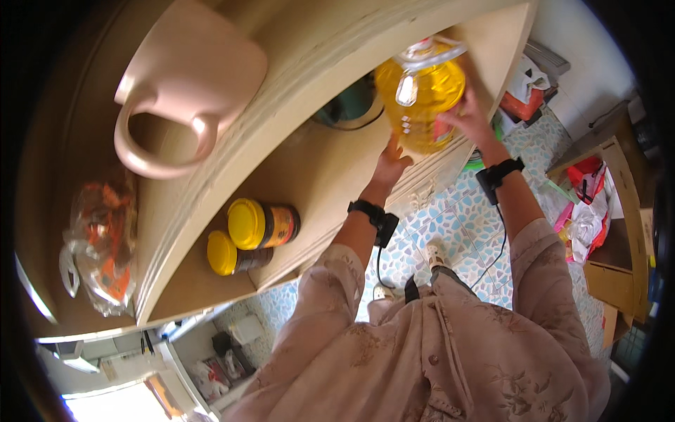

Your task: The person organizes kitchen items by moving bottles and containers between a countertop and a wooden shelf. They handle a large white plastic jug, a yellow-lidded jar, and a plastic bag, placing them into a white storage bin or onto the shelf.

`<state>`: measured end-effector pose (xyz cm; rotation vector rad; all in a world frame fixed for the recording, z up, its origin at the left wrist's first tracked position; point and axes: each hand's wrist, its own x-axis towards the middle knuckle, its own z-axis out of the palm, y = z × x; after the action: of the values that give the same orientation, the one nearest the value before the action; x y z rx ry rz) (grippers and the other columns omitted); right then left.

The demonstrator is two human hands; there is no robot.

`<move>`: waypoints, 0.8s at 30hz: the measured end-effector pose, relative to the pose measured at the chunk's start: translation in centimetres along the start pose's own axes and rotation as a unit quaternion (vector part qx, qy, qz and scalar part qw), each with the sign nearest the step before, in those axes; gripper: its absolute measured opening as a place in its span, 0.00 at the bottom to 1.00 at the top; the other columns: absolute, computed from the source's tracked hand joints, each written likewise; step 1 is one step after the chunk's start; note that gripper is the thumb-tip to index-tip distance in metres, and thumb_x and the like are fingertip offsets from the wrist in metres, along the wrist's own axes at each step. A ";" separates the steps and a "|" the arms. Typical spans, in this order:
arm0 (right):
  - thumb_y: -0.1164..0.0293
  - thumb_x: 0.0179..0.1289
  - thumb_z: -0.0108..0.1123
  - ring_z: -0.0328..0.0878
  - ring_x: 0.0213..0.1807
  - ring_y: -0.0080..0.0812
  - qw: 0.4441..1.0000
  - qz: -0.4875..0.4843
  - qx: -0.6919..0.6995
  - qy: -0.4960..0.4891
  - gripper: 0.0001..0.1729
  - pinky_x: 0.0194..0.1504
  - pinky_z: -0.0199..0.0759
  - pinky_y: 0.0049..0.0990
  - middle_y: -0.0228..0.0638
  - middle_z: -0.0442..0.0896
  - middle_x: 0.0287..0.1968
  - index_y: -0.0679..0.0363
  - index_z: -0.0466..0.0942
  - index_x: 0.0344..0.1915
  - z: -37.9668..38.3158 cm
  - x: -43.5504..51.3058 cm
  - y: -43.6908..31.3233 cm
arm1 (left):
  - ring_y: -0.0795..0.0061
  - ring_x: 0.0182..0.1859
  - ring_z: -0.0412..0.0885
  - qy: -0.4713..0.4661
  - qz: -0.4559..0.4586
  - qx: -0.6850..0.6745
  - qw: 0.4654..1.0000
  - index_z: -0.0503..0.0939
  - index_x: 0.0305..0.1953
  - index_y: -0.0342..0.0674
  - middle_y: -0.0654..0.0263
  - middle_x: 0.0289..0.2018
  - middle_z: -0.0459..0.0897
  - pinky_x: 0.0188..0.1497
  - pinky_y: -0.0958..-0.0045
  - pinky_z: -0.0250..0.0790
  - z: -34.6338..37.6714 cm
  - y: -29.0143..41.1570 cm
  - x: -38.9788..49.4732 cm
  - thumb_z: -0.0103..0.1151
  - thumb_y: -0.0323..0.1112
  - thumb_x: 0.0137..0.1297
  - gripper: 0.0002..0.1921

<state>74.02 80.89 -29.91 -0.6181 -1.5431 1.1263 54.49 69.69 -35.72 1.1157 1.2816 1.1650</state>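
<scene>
A large clear plastic jug of yellow cooking oil with a carrying handle stands between my two hands at the right end of a wooden cabinet shelf. My right hand grips its right side, the fingers spread around the body. My left hand is at the jug's lower left with its fingers apart; whether it bears on the plastic is blurred. Left of the jug, a dark green rounded container sits partly hidden deeper in the shelf.
Two dark jars with yellow lids are on the same shelf. A pink mug and a clear bag of orange-red packets lie on the upper shelf. An open cardboard box and plastic bags are at right, above tiled floor.
</scene>
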 end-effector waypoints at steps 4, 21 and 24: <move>0.70 0.47 0.72 0.62 0.61 0.30 0.967 -0.087 -0.173 0.164 0.48 0.62 0.56 0.30 0.40 0.67 0.58 0.67 0.54 0.64 0.0 -2.7 0.4 | 0.58 0.62 0.64 0.190 -0.045 -0.063 0.979 0.49 0.66 0.34 0.52 0.65 0.56 0.59 0.66 0.62 -4.4 -3.2 -8.0 0.58 0.26 0.53 0.40; 0.62 0.33 0.78 0.58 0.64 0.44 0.988 0.112 0.085 -0.065 0.62 0.64 0.53 0.37 0.54 0.60 0.60 0.67 0.47 0.64 35.2 -10.5 -1.1 | 0.70 0.57 0.68 0.280 0.036 0.019 0.959 0.57 0.64 0.38 0.63 0.56 0.70 0.45 0.75 0.68 -23.3 -4.1 -19.2 0.43 0.14 0.45 0.38; 0.69 0.30 0.79 0.64 0.59 0.36 0.985 0.107 0.135 0.007 0.60 0.59 0.61 0.34 0.43 0.65 0.56 0.64 0.48 0.62 29.9 -8.1 0.2 | 0.65 0.60 0.65 0.251 0.066 -0.003 0.966 0.60 0.63 0.36 0.58 0.59 0.64 0.52 0.73 0.66 -17.3 -4.8 -14.4 0.44 0.14 0.44 0.37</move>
<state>48.20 64.13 -33.04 -0.6149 -1.3026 1.4618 37.81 54.18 -39.04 0.9412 1.5984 1.6198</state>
